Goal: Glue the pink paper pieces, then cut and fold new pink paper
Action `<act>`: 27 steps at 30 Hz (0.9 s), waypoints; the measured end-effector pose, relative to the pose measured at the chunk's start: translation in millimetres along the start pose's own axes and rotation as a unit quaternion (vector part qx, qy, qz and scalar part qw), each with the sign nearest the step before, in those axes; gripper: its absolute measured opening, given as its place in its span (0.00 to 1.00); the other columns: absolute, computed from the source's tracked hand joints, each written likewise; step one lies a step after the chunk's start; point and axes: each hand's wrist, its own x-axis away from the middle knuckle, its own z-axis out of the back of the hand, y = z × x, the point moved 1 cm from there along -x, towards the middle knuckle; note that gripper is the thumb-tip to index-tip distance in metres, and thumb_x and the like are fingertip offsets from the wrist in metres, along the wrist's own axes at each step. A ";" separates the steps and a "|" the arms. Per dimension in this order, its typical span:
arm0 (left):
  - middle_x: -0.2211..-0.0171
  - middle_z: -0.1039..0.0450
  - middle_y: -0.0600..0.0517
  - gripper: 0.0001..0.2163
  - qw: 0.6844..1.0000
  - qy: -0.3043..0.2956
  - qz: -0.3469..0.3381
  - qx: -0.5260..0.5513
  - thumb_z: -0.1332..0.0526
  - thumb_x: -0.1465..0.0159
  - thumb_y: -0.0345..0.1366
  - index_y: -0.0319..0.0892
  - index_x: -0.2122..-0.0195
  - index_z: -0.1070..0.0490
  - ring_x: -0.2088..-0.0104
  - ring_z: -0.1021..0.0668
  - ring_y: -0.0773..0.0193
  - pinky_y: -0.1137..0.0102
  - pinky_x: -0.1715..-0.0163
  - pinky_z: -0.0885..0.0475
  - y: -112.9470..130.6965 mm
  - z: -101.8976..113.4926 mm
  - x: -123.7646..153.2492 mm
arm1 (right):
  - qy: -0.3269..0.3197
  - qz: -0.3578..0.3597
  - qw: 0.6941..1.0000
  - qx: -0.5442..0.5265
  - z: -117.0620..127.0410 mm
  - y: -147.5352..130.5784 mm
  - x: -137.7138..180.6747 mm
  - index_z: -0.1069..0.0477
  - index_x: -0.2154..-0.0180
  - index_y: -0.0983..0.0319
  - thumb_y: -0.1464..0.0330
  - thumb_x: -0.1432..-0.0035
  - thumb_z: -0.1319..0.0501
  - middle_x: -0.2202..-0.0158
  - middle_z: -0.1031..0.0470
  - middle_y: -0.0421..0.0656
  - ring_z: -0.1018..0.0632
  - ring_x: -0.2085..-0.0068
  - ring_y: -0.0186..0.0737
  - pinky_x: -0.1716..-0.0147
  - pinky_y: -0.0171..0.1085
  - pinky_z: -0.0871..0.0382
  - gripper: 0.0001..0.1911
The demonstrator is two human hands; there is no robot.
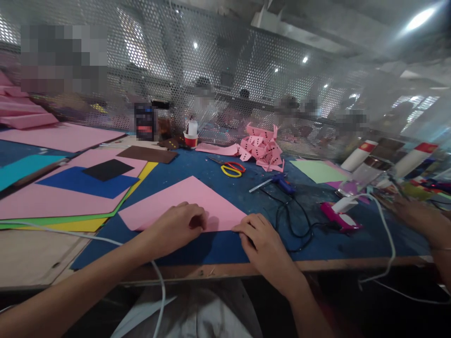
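Both our left hand (pixel 179 227) and our right hand (pixel 257 239) were at the pink paper (pixel 202 199), which lay flat on the blue mat (pixel 214 249) just ahead of us. Its long axis ran from left to right, roughly along the table edge, and one blunt corner pointed away from us.

Our left hand was the nearer to its middle: the forearm came in from the left, the wrist crossed the near edge, and the fingers curled loosely inward with a dark hollow between them. We could not tell whether they pinched that edge or merely rested over it. Our right hand lay at the right-hand corner, its fingers close together and bent, the tips touching the paper; the thumb was too hidden for us to tell whether it gripped from below. Between the two hands a short stretch of the near edge lay bare.

Beyond the far corner, to the right, we had the scissors (pixel 232 169), and farther right the glue gun (pixel 283 183), its black cord (pixel 307 211) looping down near our right hand without touching it. On our left, well apart from the paper's left corner, a black sheet (pixel 108 170) overlapped a blue sheet (pixel 79 183).
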 end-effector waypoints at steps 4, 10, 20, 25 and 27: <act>0.70 0.23 0.55 0.09 1.000 -0.002 0.004 -0.002 0.42 0.46 0.25 0.46 0.70 0.25 0.64 0.24 0.59 0.69 0.65 0.35 -3.4 3.3 4.0 | 0.000 -0.001 1.000 0.003 -0.3 0.2 -0.1 0.26 0.53 0.55 0.80 0.37 0.44 0.57 0.28 0.44 0.29 0.54 0.46 0.53 0.47 0.32 0.18; 0.69 0.23 0.55 0.09 1.000 -0.003 0.011 -0.005 0.42 0.46 0.27 0.46 0.70 0.25 0.64 0.23 0.60 0.69 0.64 0.34 -7.8 9.9 11.0 | -0.007 -0.004 1.000 -0.001 -0.7 0.4 0.3 0.27 0.52 0.55 0.80 0.37 0.44 0.56 0.28 0.44 0.29 0.54 0.46 0.53 0.47 0.33 0.18; 0.70 0.23 0.55 0.09 0.999 -0.014 0.029 -0.007 0.42 0.48 0.28 0.46 0.70 0.24 0.65 0.24 0.59 0.70 0.65 0.35 -28.5 10.6 14.3 | -0.005 -0.001 1.000 0.004 -2.8 3.4 0.9 0.27 0.54 0.56 0.80 0.37 0.44 0.56 0.28 0.43 0.30 0.54 0.45 0.53 0.46 0.33 0.16; 0.71 0.24 0.55 0.07 0.999 -0.012 0.036 -0.008 0.42 0.47 0.29 0.46 0.71 0.25 0.65 0.24 0.59 0.70 0.65 0.35 -33.4 14.5 19.5 | -0.005 0.003 1.000 0.006 -3.8 3.9 1.1 0.27 0.54 0.57 0.81 0.37 0.43 0.57 0.28 0.43 0.30 0.54 0.44 0.53 0.45 0.33 0.17; 0.71 0.24 0.54 0.07 0.999 -0.016 0.037 -0.007 0.42 0.46 0.30 0.46 0.70 0.25 0.65 0.24 0.59 0.70 0.65 0.35 -33.3 17.7 22.8 | -0.004 0.005 1.000 0.005 -4.0 3.7 1.5 0.27 0.53 0.56 0.81 0.38 0.43 0.57 0.28 0.42 0.29 0.55 0.44 0.54 0.45 0.33 0.18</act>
